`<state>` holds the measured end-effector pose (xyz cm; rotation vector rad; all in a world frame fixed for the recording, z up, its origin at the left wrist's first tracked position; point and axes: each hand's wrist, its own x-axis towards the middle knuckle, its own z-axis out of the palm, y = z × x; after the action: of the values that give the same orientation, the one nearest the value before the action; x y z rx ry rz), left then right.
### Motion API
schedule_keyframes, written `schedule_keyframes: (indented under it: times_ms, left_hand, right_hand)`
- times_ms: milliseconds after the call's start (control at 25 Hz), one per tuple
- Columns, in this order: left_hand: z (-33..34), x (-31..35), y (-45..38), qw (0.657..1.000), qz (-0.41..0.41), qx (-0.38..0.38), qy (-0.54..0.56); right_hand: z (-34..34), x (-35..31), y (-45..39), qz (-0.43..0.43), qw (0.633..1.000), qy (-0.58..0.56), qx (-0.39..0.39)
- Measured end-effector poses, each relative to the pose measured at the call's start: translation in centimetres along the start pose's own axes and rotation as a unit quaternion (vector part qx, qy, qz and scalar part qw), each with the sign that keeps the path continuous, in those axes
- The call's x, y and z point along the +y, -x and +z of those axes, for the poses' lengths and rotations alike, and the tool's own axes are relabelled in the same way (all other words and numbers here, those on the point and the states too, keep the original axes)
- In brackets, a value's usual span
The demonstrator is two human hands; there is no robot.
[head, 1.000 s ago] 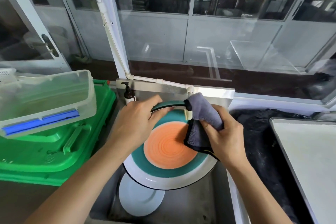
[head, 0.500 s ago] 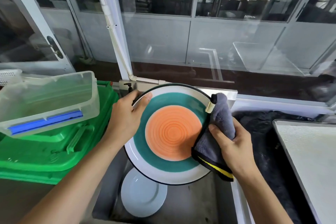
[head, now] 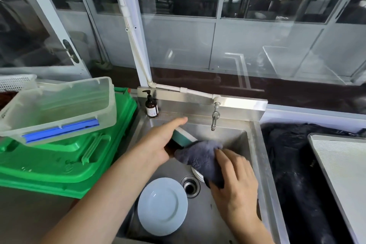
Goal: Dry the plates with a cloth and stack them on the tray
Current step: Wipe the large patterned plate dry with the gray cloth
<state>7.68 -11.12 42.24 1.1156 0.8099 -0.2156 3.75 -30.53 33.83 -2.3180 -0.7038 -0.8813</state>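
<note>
1. A steel sink [head: 255, 156] fills the middle of the head view; everything below is placed relative to it.
2. Over the sink's middle, the left hand [head: 158, 142] holds a teal-banded plate [head: 182, 137] tilted nearly edge-on, palm against it, fingers straight and close together, reaching toward the sink's back wall.
3. The right hand [head: 233, 180] presses a grey cloth [head: 200, 156] flat over the plate's near side, fingers extended and slightly spread. The cloth hides most of the plate; only the teal band and a bit of white rim near the drain [head: 190, 186] show.
4. A pale blue plate [head: 162, 206] lies flat on the sink floor at the front, just beside the drain.
5. A tap [head: 214, 116] hangs from the back wall, right of the hands; a brown pump bottle [head: 151, 106] stands at the back left corner.
6. Left of the sink, a clear tub [head: 59, 109] rests on stacked green crates [head: 65, 160].
7. Right of the sink lies dark fabric [head: 293, 164], then a metal tray [head: 344, 174] with open surface.
</note>
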Motion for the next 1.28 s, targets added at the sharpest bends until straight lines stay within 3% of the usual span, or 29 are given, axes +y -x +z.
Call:
schedule_keyframes:
  times_ms: [200,400,480,600,760,840,960,1000,1080,1160,1280]
  left_hand:
    - [0.2,-1.0,-0.5,0.999,-0.018,0.039,0.019]
    - [-0.3,-1.4,-0.3,0.998,0.023,0.043,0.031]
    - [-0.6,-1.3,0.0,0.998,0.045,0.025,0.019]
    - [-0.9,-1.2,0.1,0.997,0.076,0.024,0.001]
    - [-1.3,-1.2,0.4,0.994,0.109,0.026,-0.007]
    - [-1.5,-1.4,0.6,0.991,0.130,0.023,-0.031]
    - [-1.5,-1.8,1.3,0.985,0.156,0.010,-0.075]
    - [-1.5,-1.9,1.4,0.983,0.161,0.007,-0.084]
    - [-1.4,-2.2,1.7,0.981,0.175,0.002,-0.086]
    - [-1.3,-2.3,1.9,0.979,0.186,-0.002,-0.083]
    - [-1.5,-2.7,2.1,0.977,0.187,-0.020,-0.102]
  right_hand:
    - [-0.3,0.4,0.4,-0.056,0.998,-0.004,-0.009]
    - [-1.0,1.5,1.9,-0.129,0.990,-0.043,-0.036]
    - [-1.2,1.9,2.7,-0.096,0.989,-0.105,-0.046]
    - [-1.4,2.3,2.5,0.034,0.976,-0.213,-0.035]
    - [-1.3,1.6,-0.8,0.259,0.915,-0.309,0.022]
    - [-1.7,1.8,-3.2,0.272,0.905,-0.318,0.080]
    - [-2.5,2.3,-6.8,0.186,0.946,-0.235,0.125]
    - [-2.4,2.5,-7.4,0.135,0.971,-0.174,0.098]
    - [-1.4,2.3,-7.2,0.052,0.997,-0.043,-0.031]
    - [-0.3,1.7,-5.5,0.070,0.982,-0.074,-0.157]
    - [1.2,1.4,-3.6,0.145,0.966,-0.162,-0.144]
